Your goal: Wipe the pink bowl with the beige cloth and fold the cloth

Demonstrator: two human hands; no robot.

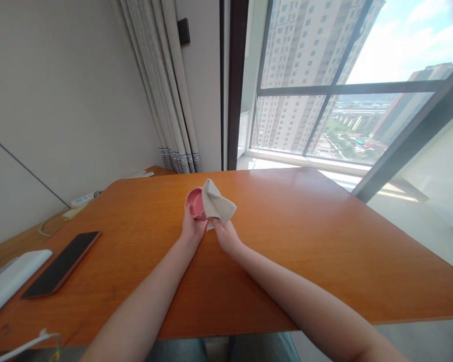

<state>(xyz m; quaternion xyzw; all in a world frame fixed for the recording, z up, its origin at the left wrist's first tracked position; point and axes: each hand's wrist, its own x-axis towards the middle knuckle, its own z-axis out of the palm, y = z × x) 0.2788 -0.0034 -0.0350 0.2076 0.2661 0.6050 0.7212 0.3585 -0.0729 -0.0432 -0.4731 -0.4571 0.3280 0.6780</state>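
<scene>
A small pink bowl (pixel 196 202) is held above the wooden table (pixel 279 216), tilted so that its inside faces me. My left hand (pixel 192 226) grips the bowl from below and the left, thumb near the rim. A beige cloth (pixel 217 202) drapes over the bowl's right side and covers that part of the rim. My right hand (pixel 226 235) is closed on the cloth at the bowl's right; its fingertips are hidden under the fabric. A corner of cloth hangs between the two hands.
To the left on the table lie a dark phone-like slab (pixel 62 264) and a white flat object (pixel 17 279). A white cable (pixel 26 344) sits at the near left corner. A power strip (pixel 83 199) is beyond the left edge, and a large window (pixel 324 90) stands behind.
</scene>
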